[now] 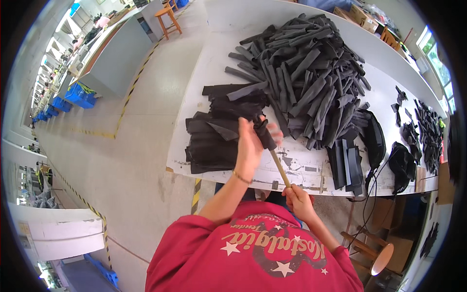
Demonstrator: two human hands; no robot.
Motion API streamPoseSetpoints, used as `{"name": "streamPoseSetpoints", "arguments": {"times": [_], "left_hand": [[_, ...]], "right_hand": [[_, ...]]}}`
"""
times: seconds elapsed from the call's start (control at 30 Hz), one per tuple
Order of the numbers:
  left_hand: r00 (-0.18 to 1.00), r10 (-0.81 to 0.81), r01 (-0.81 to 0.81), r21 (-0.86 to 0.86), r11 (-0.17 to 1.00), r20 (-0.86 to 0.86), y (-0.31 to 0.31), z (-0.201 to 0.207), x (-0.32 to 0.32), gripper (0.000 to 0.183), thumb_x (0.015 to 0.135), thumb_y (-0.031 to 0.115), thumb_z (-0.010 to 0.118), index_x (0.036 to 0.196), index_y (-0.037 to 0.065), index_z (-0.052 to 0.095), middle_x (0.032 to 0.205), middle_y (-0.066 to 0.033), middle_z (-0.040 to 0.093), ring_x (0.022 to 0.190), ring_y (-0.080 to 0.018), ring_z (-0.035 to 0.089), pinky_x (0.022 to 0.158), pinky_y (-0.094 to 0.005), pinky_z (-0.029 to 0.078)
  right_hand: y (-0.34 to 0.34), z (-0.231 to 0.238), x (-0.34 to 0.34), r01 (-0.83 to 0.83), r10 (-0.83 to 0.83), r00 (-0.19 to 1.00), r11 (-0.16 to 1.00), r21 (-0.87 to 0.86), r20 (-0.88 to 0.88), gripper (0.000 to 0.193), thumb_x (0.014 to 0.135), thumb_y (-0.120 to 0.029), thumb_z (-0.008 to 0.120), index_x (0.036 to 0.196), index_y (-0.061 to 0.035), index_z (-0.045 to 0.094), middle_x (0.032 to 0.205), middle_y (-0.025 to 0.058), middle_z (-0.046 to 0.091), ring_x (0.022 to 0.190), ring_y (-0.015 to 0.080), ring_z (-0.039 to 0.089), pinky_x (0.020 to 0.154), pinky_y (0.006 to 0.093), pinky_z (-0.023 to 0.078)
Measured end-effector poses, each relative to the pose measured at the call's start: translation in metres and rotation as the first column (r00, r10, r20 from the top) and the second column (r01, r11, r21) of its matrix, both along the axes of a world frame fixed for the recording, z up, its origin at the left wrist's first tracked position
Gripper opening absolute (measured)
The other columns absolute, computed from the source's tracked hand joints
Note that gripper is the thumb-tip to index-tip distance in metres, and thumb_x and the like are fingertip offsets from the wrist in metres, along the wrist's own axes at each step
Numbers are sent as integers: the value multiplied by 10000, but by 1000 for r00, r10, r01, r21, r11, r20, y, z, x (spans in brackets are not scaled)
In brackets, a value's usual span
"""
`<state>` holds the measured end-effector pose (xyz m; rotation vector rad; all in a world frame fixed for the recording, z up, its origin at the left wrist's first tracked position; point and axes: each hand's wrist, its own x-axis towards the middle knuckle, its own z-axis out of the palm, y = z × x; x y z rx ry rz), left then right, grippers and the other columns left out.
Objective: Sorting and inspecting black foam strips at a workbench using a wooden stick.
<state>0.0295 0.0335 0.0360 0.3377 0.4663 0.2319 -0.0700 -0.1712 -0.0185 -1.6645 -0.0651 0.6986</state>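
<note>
My right hand [299,200] grips the lower end of a thin tan stick [279,166] near the table's front edge. Bunched around the stick's upper end is a black fabric tube [264,135]. My left hand [250,145] is closed around that tube, its fingertips blurred on the far side. Just left of it, flat black fabric pieces [209,148] lie in a layered stack, with more dark pieces [233,101] behind. A big heap of dark grey rolled fabric strips [311,73] rises beyond my hands.
The white table [194,87] has a raised board along its back. To the right lie a small stack of dark strips [346,165], two black cloth-like bundles [373,138] with cables, and another dark heap [430,131]. A wooden stool [382,258] stands at lower right.
</note>
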Motion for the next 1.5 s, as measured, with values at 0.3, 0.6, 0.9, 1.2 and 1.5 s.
{"name": "streamPoseSetpoints", "arguments": {"times": [0.3,0.6,0.9,1.2,1.5], "left_hand": [[989,-148,150,294,944,-31,12,-34,5,326,969,384,449,790,115,487,484,4,377,316,-103,313,300,-255,250],[855,-474,412,277,868,212,-13,-37,0,407,945,404,496,1006,4,538,626,-48,516,493,-180,545,471,-355,474],[997,-14,48,459,887,-78,-8,-21,-2,335,949,348,517,803,48,492,458,-7,381,311,-126,355,311,-275,325],[992,-99,124,467,876,-76,-18,0,-13,360,964,405,464,846,65,480,457,-1,363,316,-110,342,320,-270,305],[868,-472,391,371,842,155,-50,-6,-22,380,986,363,413,1039,-1,507,550,-25,417,427,-152,463,425,-287,412]], "right_hand": [[-2,1,-27,-121,120,988,993,-2,-97,215,980,-194,454,863,-32,531,588,-37,392,532,66,379,483,244,328],[9,20,-3,103,-61,971,979,175,-230,254,985,-200,439,836,-12,522,577,-34,402,483,56,355,444,238,301],[21,-1,-23,11,134,880,954,-300,457,166,949,-133,466,872,11,499,678,244,552,631,410,562,528,420,430],[-24,42,-34,-146,147,989,989,-39,15,252,985,-217,439,828,-35,514,574,-38,412,479,44,392,430,233,333],[30,36,-1,234,-197,969,923,305,-147,266,1007,-242,394,851,-37,460,521,-44,290,394,52,249,363,232,203]]}}
